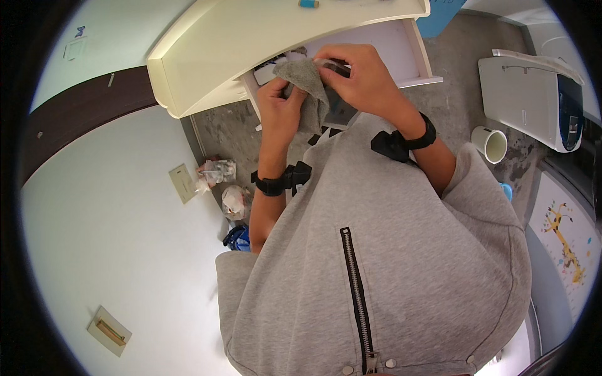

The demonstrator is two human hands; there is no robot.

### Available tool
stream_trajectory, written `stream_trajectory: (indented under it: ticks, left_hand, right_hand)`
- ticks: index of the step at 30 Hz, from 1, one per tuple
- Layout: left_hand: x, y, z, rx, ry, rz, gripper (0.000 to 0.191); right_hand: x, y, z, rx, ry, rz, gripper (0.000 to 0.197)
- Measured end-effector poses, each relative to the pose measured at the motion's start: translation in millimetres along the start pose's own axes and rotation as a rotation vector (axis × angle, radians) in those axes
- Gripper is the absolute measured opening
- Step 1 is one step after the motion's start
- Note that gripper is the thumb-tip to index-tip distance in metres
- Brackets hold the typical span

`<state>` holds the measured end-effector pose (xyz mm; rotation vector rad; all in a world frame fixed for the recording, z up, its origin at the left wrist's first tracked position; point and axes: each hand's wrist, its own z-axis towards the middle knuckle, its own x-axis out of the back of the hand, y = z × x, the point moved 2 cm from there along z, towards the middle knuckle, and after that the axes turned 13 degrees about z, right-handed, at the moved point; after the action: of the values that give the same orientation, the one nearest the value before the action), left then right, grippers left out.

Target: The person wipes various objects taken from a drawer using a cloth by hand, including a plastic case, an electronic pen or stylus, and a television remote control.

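Note:
A grey cloth (308, 82) hangs between my two hands, over an open drawer (390, 47) of a cream-coloured cabinet. My left hand (280, 108) pinches the cloth's left side between thumb and fingers. At its upper right, my right hand (360, 77) grips a small, partly see-through object (338, 69) close against the cloth; its kind cannot be told, as the fingers cover part of it. Several items lie in the left part of the drawer, partly hidden behind the cloth and hands.
A blue thread spool (308, 3) lies on the cabinet top (244, 42). Plastic bags (235, 202) rest on the floor by the wall at left. On the right are a white bin (490, 143) and a white appliance (522, 94) with a dark panel.

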<state>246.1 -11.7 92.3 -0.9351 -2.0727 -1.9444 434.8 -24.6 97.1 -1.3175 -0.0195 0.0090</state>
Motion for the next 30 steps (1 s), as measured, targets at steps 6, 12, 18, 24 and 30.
stream_trajectory:
  ticks: [6, 12, 18, 24, 30]
  left_hand:
    - [-7, -12, -9, -0.177, 0.046, -0.375, 0.02]
    - [0, -6, -1, -0.06, 0.011, -0.078, 0.018]
    - [-3, -12, 4, -0.086, 0.018, -0.213, 0.021]
    - [4, -14, -5, -0.111, -0.11, -0.346, 0.034]
    - [6, -19, -13, -0.114, -0.119, -0.506, 0.042]
  right_hand:
    - [3, -1, 3, -0.114, -0.027, 0.149, 0.017]
    - [5, 7, 4, -0.039, -0.059, 0.092, 0.017]
    - [3, 10, 3, -0.13, 0.035, 0.175, 0.017]
    - [6, 10, 3, -0.155, 0.031, 0.309, 0.017]
    - [7, 7, 3, -0.145, -0.018, 0.291, 0.017]
